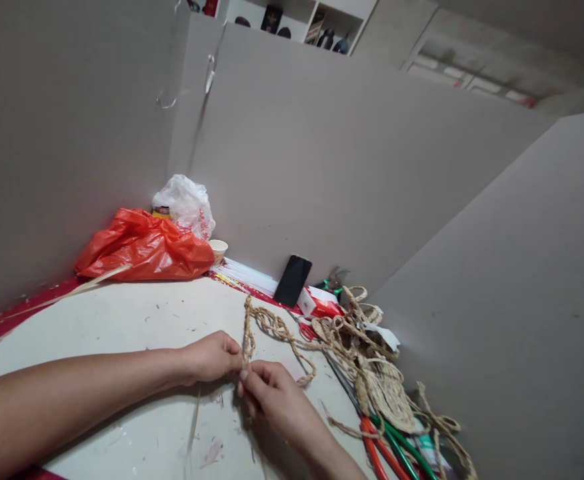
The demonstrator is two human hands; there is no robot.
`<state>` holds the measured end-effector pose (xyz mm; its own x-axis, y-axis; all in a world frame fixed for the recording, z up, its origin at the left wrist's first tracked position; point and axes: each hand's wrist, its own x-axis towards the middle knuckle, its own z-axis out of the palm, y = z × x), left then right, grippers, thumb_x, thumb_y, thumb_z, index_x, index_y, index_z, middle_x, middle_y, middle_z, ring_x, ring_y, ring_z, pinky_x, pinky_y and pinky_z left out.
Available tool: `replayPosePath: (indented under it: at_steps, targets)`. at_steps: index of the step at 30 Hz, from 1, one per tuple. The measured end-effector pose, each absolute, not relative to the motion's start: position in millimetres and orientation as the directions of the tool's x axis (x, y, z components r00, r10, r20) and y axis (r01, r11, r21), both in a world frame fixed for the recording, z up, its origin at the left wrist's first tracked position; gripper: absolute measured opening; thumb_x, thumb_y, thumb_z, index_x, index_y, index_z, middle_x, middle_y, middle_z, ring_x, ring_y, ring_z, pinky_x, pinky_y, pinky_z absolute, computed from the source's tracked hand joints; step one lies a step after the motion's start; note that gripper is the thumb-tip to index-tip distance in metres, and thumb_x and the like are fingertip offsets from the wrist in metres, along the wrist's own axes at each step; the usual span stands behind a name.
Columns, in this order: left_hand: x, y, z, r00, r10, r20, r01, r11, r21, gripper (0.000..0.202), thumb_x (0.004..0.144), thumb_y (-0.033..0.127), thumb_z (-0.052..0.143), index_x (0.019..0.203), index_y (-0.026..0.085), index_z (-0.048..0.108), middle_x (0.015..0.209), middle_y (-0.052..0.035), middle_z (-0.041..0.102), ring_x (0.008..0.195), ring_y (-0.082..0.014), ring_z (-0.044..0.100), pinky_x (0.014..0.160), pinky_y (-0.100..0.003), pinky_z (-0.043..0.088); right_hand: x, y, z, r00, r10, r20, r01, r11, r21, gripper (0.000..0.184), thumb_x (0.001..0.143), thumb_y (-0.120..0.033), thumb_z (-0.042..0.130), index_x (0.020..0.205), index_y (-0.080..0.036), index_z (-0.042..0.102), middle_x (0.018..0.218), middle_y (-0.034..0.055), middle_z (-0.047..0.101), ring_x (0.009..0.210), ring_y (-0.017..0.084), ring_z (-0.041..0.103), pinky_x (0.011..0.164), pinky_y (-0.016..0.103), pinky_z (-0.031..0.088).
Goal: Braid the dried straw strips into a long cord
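Observation:
My left hand (217,357) and my right hand (269,393) meet over the pale board, fingers pinched close together. Between them they hold a braided straw rope (248,333), which stands up in a narrow loop above my fingertips. From there the rope runs right in a loose, knotted tangle towards a larger heap of rope (382,380). Thin loose strands hang below my left hand. The exact spot where the fingers grip is partly hidden by the fingers themselves.
Right of my hands lie red-handled pliers (372,447), green-handled pliers (405,447) and red scissors (307,330). A phone (293,280) leans at the back beside a red-and-white box (319,303). Back left are a red plastic bag (147,250), a white bag (187,203) and a paper cup (219,250). Grey partitions enclose the table.

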<state>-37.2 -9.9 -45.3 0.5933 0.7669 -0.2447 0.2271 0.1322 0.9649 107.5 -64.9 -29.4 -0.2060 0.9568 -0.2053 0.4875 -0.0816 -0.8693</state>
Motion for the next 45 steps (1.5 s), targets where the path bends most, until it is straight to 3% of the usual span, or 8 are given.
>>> replayPosePath:
  at_steps: [9,15,20,23,27,35,40,45]
  targets:
    - [-39,-16,-28,0.657,0.69,-0.303,0.099,0.32,0.942,0.02,0.063,0.032,0.059,0.054,0.017,0.049,0.036,0.0089,0.032,0.031,-0.0045,0.019,0.034,-0.023,0.008,86,-98,-21,-0.202,0.977,-0.064,0.832,0.137,-0.538,0.027,0.085,-0.024,0.042,0.071,-0.015,0.064,0.07,0.0079,0.065,0.062,0.015,0.055,0.058,0.024,0.035]
    - [-43,-11,-28,0.709,0.652,-0.269,0.048,0.336,0.941,0.022,0.062,0.035,0.064,0.06,0.016,0.055,0.036,0.0095,0.032,0.032,-0.0042,0.019,0.034,-0.023,0.009,106,-108,12,-0.49,0.823,-0.286,0.654,0.131,-0.745,0.027,0.078,-0.039,0.059,0.062,-0.017,0.061,0.053,-0.0029,0.056,0.051,0.01,0.048,0.047,0.019,0.031]
    - [-45,-9,-26,0.759,0.588,-0.278,0.038,0.386,0.922,0.027,0.061,0.039,0.068,0.061,0.017,0.051,0.037,0.0115,0.026,0.033,-0.0037,0.014,0.036,-0.023,0.007,129,-65,-2,0.054,0.984,0.17,0.536,0.115,-0.837,0.035,0.081,-0.05,0.051,0.074,-0.016,0.059,0.067,0.0042,0.06,0.059,0.015,0.053,0.054,0.024,0.039]
    - [-45,-8,-29,0.786,0.569,-0.24,0.035,0.347,0.937,0.027,0.065,0.04,0.065,0.061,0.017,0.051,0.039,0.0101,0.032,0.034,-0.0037,0.017,0.037,-0.023,0.008,124,-53,-21,-0.062,0.993,-0.102,0.326,-0.077,-0.942,0.039,0.078,-0.055,0.052,0.082,-0.017,0.057,0.072,0.0043,0.062,0.055,0.014,0.053,0.048,0.024,0.04]
    - [-44,-9,-32,0.761,0.599,-0.249,0.069,0.307,0.949,0.02,0.067,0.033,0.061,0.062,0.018,0.049,0.041,0.0094,0.034,0.035,-0.0046,0.021,0.037,-0.024,0.01,115,-57,-31,-0.251,0.894,-0.37,0.156,-0.339,-0.928,0.042,0.075,-0.059,0.054,0.068,-0.018,0.047,0.048,-0.0074,0.043,0.032,0.004,0.022,0.031,0.018,0.016]
    - [-42,-10,-36,0.752,0.597,-0.279,0.183,0.218,0.959,0.021,0.07,0.034,0.057,0.061,0.016,0.051,0.04,0.009,0.033,0.037,-0.005,0.021,0.041,-0.025,0.013,131,-50,-40,-0.326,0.826,-0.461,0.284,-0.379,-0.881,0.046,0.078,-0.059,0.051,0.06,-0.017,0.048,0.038,-0.0103,0.03,0.03,0.003,0.017,0.031,0.019,0.009]
    - [-45,-6,-39,0.712,0.693,-0.111,0.242,-0.093,0.966,0.016,0.072,0.028,0.051,0.066,0.015,0.054,0.056,0.0052,0.046,0.052,-0.0074,0.035,0.051,-0.021,0.027,128,-51,-34,-0.378,0.796,-0.473,0.079,-0.482,-0.873,0.045,0.073,-0.055,0.06,0.057,-0.018,0.04,0.04,-0.011,0.03,0.031,0.001,0.013,0.031,0.018,0.006]
    - [-49,-10,-19,0.669,0.743,-0.002,0.441,-0.395,0.806,0.02,0.076,0.022,0.042,0.07,0.015,0.06,0.061,0.0014,0.054,0.055,-0.0103,0.042,0.054,-0.022,0.031,124,-51,-33,-0.326,0.836,-0.44,-0.14,-0.503,-0.853,0.041,0.068,-0.046,0.068,0.056,-0.017,0.041,0.04,-0.0118,0.028,0.033,0.0,0.01,0.033,0.017,0.003]
